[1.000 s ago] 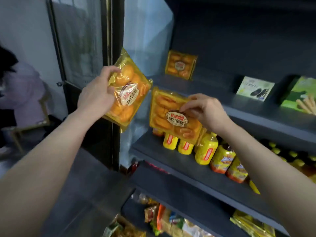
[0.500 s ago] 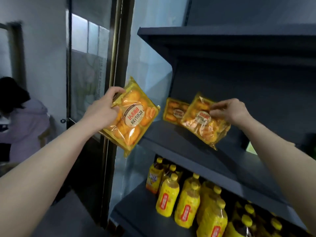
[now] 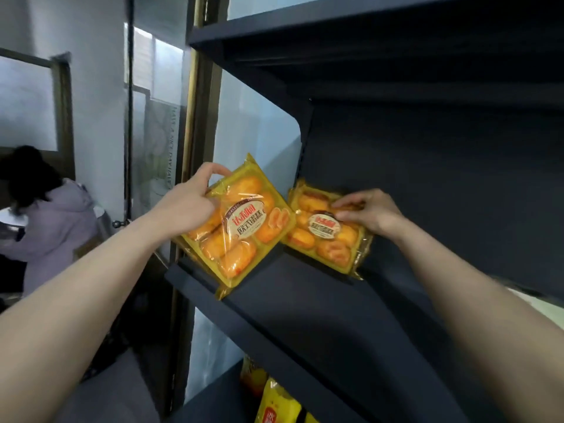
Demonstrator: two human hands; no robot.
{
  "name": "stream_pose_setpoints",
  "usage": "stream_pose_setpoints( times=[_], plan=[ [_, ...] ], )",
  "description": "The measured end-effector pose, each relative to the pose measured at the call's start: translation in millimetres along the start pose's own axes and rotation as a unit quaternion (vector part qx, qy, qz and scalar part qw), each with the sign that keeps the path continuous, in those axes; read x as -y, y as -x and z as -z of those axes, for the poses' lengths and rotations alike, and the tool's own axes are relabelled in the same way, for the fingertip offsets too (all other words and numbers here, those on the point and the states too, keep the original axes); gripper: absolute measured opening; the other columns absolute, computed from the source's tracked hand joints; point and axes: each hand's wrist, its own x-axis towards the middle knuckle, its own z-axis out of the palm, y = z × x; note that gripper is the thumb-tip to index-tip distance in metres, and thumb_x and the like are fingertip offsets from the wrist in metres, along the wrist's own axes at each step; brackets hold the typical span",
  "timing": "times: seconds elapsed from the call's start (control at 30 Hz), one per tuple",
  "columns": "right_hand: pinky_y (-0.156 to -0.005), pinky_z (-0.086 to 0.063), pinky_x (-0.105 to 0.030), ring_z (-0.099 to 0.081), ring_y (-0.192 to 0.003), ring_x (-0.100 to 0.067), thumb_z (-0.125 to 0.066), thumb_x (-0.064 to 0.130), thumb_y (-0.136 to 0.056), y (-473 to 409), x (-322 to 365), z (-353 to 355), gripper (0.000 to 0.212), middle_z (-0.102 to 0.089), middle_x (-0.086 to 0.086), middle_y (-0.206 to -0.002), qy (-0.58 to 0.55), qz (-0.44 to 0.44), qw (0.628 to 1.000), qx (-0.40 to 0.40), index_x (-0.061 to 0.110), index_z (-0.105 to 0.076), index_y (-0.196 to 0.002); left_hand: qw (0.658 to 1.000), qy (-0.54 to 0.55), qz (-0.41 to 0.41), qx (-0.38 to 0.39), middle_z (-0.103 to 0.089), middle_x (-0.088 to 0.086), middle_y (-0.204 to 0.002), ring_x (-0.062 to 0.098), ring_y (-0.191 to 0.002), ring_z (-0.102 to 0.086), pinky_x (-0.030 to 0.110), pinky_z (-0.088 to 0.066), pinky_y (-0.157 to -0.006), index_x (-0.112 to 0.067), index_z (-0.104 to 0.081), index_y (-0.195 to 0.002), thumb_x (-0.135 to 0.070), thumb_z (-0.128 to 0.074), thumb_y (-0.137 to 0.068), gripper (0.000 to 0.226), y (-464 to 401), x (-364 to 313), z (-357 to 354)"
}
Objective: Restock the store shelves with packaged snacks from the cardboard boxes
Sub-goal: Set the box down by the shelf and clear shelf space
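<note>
On the dark metal shelf (image 3: 305, 300), our left hand (image 3: 186, 209) pinches one light, crinkly yellow cake pack (image 3: 241, 227) by its edge; our right hand (image 3: 369, 212) pinches another yellow cake pack (image 3: 326, 236) against the far wall.

Pale wall (image 3: 94, 71), brass-framed glass door (image 3: 158, 141), frosted window (image 3: 26, 105) at left.

Two hands: left hand (image 3: 186, 209), right hand (image 3: 370, 212). Two yellow cake packs: left pack (image 3: 241, 230), right pack (image 3: 326, 236). Three shelves in view. A few yellow bags (image 3: 276, 406) near bottom, number unclear. One person (image 3: 45, 215) far left.
</note>
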Motion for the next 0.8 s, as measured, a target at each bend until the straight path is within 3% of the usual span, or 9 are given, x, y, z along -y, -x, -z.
stream_pose_setpoints(
  times=[0.17, 0.3, 0.43, 0.5, 0.53, 0.57, 0.63, 0.73, 0.8],
  plan=[
    [-0.108, -0.038, -0.03, -0.053, -0.127, -0.017, -0.073, 0.03, -0.091, -48.7, -5.0, -58.1, 0.023, -0.062, 0.006, -0.134, 0.053, 0.039, 0.997, 0.027, 0.033, -0.075, -0.113, 0.999, -0.008, 0.029, 0.016, -0.065, -0.003, -0.112, 0.017, -0.089, -0.068, 0.038, -0.058, -0.077, -0.033, -0.036, -0.134, -0.023, -0.052, -0.099, 0.04, -18.3, 7.8, -13.7],
    [-0.112, -0.036, -0.035, -0.051, -0.13, -0.024, -0.064, 0.027, -0.098, -66.3, -24.8, -76.6, 0.027, -0.059, -0.001, -0.137, 0.153, 0.087, 0.984, 0.018, 0.027, -0.069, -0.124, 0.999, -0.034, 0.017, 0.035, -0.066, 0.001, -0.118, 0.019, -0.096, -0.066, 0.046, -0.056, -0.089, -0.034, -0.043, -0.131, -0.022, -0.052, -0.098, 0.036, -32.2, 12.9, -18.6],
    [-0.114, -0.023, -0.037, -0.031, -0.137, -0.027, -0.057, 0.028, -0.101, -69.3, -26.4, -75.8, 0.029, -0.046, -0.006, -0.149, 0.286, 0.098, 0.953, 0.0, 0.027, -0.068, -0.127, 0.994, -0.079, -0.02, 0.078, -0.066, 0.0, -0.117, 0.017, -0.095, -0.066, 0.042, -0.056, -0.086, -0.036, -0.045, -0.127, -0.021, -0.052, -0.097, 0.034, -41.5, 6.4, -22.1],
    [-0.114, -0.024, -0.039, -0.034, -0.136, -0.027, -0.052, 0.032, -0.103, -66.0, -16.3, -66.8, 0.028, -0.048, -0.002, -0.149, 0.25, 0.108, 0.961, -0.052, 0.032, -0.068, -0.127, 0.985, -0.124, -0.052, 0.105, -0.066, 0.0, -0.118, 0.015, -0.095, -0.063, 0.036, -0.055, -0.084, -0.033, -0.046, -0.13, -0.019, -0.052, -0.097, 0.037, -45.7, -2.4, -27.2],
    [-0.114, -0.03, -0.041, -0.04, -0.135, -0.026, -0.05, 0.036, -0.103, -59.9, -6.1, -58.2, 0.029, -0.052, 0.0, -0.146, 0.145, 0.091, 0.983, -0.064, 0.035, -0.066, -0.127, 0.98, -0.148, -0.067, 0.117, -0.065, -0.001, -0.117, 0.014, -0.093, -0.061, 0.032, -0.053, -0.081, -0.032, -0.047, -0.131, -0.018, -0.053, -0.096, 0.038, -48.3, -8.3, -31.1],
    [-0.113, -0.037, -0.043, -0.048, -0.131, -0.023, -0.049, 0.043, -0.103, -53.5, 5.0, -49.0, 0.03, -0.057, 0.002, -0.141, 0.002, 0.062, 0.997, -0.043, 0.038, -0.064, -0.129, 0.973, -0.173, -0.083, 0.128, -0.065, -0.001, -0.115, 0.013, -0.091, -0.06, 0.031, -0.051, -0.077, -0.032, -0.047, -0.132, -0.017, -0.053, -0.096, 0.04, -51.5, -15.4, -36.0],
    [-0.107, -0.046, -0.045, -0.061, -0.121, -0.018, -0.053, 0.059, -0.095, -40.9, 20.3, -29.8, 0.042, -0.067, 0.003, -0.128, -0.206, 0.029, 0.974, 0.087, 0.039, -0.06, -0.132, 0.955, -0.232, -0.114, 0.144, -0.065, -0.002, -0.105, 0.01, -0.084, -0.057, 0.03, -0.047, -0.067, -0.035, -0.046, -0.132, -0.016, -0.051, -0.095, 0.042, -58.3, -28.6, -48.9],
    [-0.098, -0.05, -0.032, -0.06, -0.118, -0.012, -0.071, 0.056, -0.082, -21.9, 28.4, -16.3, 0.059, -0.063, 0.007, -0.13, -0.098, 0.053, 0.961, 0.255, 0.042, -0.054, -0.137, 0.943, -0.269, -0.157, 0.12, -0.061, -0.006, -0.096, 0.016, -0.084, -0.057, 0.033, -0.045, -0.066, -0.042, -0.044, -0.126, -0.014, -0.05, -0.093, 0.044, -67.4, -35.9, -70.8],
    [-0.09, -0.054, -0.026, -0.059, -0.116, -0.011, -0.079, 0.038, -0.082, -15.5, 23.7, -18.3, 0.054, -0.058, 0.008, -0.132, -0.053, 0.032, 0.967, 0.249, 0.041, -0.058, -0.132, 0.95, -0.246, -0.182, 0.065, -0.062, -0.002, -0.113, 0.022, -0.105, -0.058, 0.039, -0.049, -0.085, -0.043, -0.048, -0.123, -0.01, -0.053, -0.092, 0.045, -69.7, -31.9, -83.9]
  ],
)
